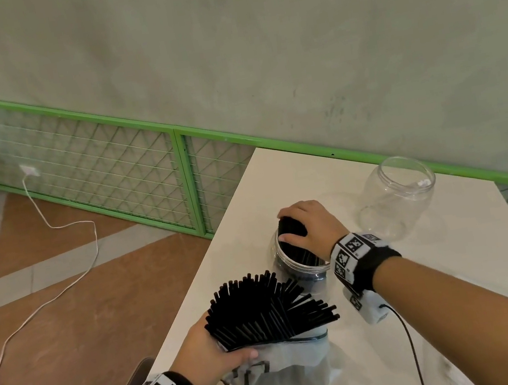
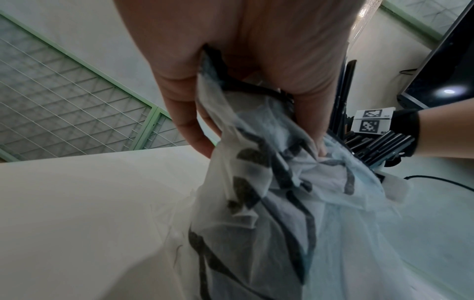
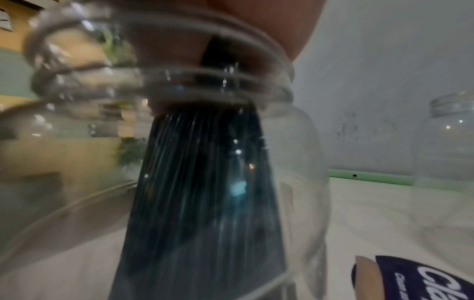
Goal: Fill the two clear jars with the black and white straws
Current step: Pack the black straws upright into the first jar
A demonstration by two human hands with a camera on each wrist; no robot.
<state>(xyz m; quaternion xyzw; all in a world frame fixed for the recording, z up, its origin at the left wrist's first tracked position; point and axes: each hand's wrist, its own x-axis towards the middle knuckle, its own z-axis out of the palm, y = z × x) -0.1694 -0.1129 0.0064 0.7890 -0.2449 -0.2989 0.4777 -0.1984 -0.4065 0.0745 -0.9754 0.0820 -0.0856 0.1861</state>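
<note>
A dark label [image 3: 420, 280] reads "Cla" (rest cut off). On the white worktop [image 1: 458, 259], the right hand [image 1: 312, 226] grips black straws [image 1: 291, 229] inside the near jar [image 1: 302, 268]; the left hand [image 1: 205, 351] pinches the bag [image 1: 286, 371] of straws. The second jar [image 1: 398, 198] stands beside a green-railed wall [image 1: 257, 57].

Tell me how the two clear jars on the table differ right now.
The near jar holds a bunch of black straws that the right hand grips at its mouth; the far jar has no straws in it. The near jar stands by the bag of straws held by the left hand; the far jar stands toward the wall, untouched. Both are clear, lidless and upright on the white table.
</note>
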